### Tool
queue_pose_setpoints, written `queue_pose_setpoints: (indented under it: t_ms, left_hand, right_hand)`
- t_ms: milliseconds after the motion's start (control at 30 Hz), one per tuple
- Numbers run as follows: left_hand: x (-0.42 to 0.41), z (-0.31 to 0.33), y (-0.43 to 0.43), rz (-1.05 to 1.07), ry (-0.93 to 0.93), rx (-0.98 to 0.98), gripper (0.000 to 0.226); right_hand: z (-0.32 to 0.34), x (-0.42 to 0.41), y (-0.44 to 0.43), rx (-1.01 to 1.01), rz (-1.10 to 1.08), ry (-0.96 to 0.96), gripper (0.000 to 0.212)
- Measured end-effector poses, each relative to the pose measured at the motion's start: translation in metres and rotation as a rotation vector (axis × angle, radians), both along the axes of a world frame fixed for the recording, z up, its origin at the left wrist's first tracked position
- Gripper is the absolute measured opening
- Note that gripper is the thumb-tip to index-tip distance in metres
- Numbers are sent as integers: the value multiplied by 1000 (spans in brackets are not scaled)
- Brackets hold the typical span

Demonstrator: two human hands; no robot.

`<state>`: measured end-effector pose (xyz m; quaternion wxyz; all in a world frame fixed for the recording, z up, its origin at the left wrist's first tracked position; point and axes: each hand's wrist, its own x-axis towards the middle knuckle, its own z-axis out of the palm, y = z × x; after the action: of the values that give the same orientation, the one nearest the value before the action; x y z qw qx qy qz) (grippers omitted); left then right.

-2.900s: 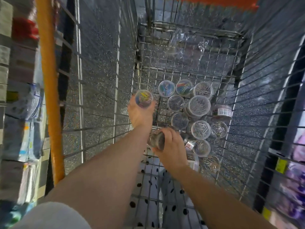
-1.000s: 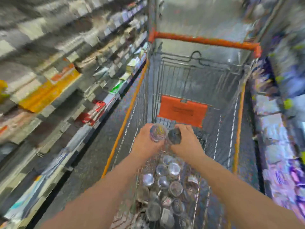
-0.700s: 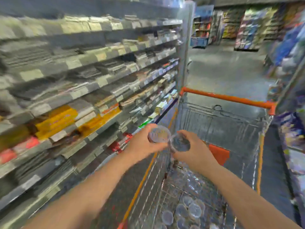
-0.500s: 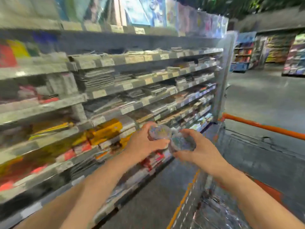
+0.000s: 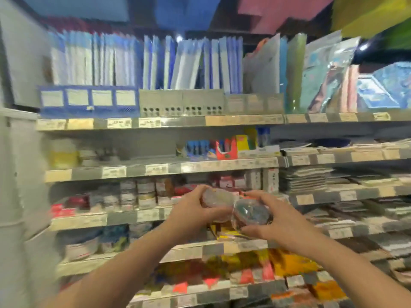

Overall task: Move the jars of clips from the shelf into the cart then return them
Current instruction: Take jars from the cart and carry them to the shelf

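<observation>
1. Directly in front of the jar shelf point(image 5: 124, 216), both hands are raised, each gripping a jar of clips.
2. The left hand point(image 5: 189, 211) is curled round the left jar point(image 5: 216, 197), fingers over the top and thumb beneath. This jar lies tipped on its side just above the jar shelf's front edge.
3. The right hand point(image 5: 280, 221) clamps the right jar point(image 5: 250, 213) between fingers above and thumb below. Its clear round face is turned toward the camera, with coloured clips blurred inside.
4. The right jar sits slightly lower, level with the jar shelf's price strip. Blur hides whether the two jars touch.
5. On the jar shelf, left of the hands, shelf jars point(image 5: 145, 193) stand stacked in a row.
6. At the back of the jar shelf, red-and-white boxes point(image 5: 229, 181) stand behind the hands. Hands and held jars block the view of the ledge just beyond them.
7. One level above the jar shelf sit blue and red pen packs point(image 5: 211, 150).
8. Two levels above, folders point(image 5: 133, 63) stand upright in blue and grey holders.
9. Below the jar shelf lie yellow and orange packs point(image 5: 289, 263).
10. Right of the jar shelf, flat grey stacks point(image 5: 307, 178) fill the neighbouring bay.
11. Left of the jar shelf rises a white post point(image 5: 13, 174).
</observation>
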<state>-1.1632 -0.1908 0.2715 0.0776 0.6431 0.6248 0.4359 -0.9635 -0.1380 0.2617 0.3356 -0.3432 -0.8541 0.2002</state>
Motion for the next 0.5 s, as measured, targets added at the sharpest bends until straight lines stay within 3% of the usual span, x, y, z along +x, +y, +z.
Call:
queue_pose_setpoints:
  t_ms: [167,333,433,500]
  left_hand:
    - [-105,23,-13,153,37,27,48]
    - [-188,37,-20,275,25,57,41]
    - [-234,40,-15,352,-3,64,54]
    - [-262,42,-9,407,-29,86,48]
  right_hand:
    - [21,-117,22,36,163,13,76]
    - [42,-208,39,62,335,2,67]
    - [54,-255,56,103,381,-29,64]
    - [63,-284,70,152,389,-62,63]
